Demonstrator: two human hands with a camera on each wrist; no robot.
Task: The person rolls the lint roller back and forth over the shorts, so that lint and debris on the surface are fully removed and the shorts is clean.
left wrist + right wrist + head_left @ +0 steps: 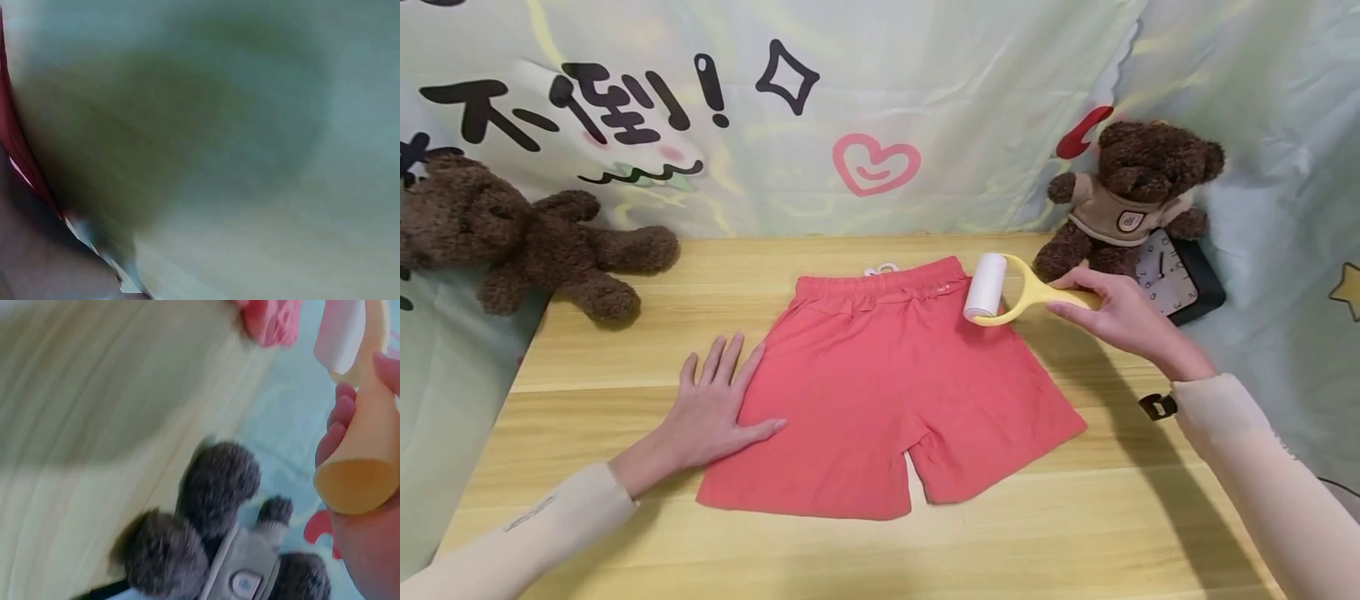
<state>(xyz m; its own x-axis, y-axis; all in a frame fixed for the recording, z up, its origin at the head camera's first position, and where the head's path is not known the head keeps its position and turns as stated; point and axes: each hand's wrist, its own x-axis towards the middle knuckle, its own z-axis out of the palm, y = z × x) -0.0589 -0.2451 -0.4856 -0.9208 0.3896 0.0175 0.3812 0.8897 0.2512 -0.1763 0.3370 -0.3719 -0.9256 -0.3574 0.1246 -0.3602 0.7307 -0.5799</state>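
Printed cloth point(985, 92) hangs along the far side and both ends. Pale wood-grain desk point(587, 375) below it. Red shorts point(850, 400) lie flat mid-desk, waistband far, legs near. Brown bear point(561, 242) sprawls far left; second bear point(1120, 208), in a beige top, sits far right, partly covering a dark-framed clock point(1168, 279) that stands tilted. Yellow-handled roller point(1032, 292) has its white roll at the far right corner of the shorts; contact with the fabric cannot be told. White drawstring point(883, 268) pokes past the waistband's far edge.

Risks, as I judge them: the right end of the waistband is unpinned, so a hard stroke, or a tacky roll, could drag or lift it and bunch the cloth. Drawstring might catch if the roll crosses it. Second bear and clock sit close to the handle side; a wide backswing could knock them.

Pose: left hand point(711, 412) lies palm down, fingers spread, across the left edge of the shorts, thumb on the fabric. Right hand point(1116, 312) comes in from the right, fingers curled round the handle. Left wrist view too blurred to add anything.
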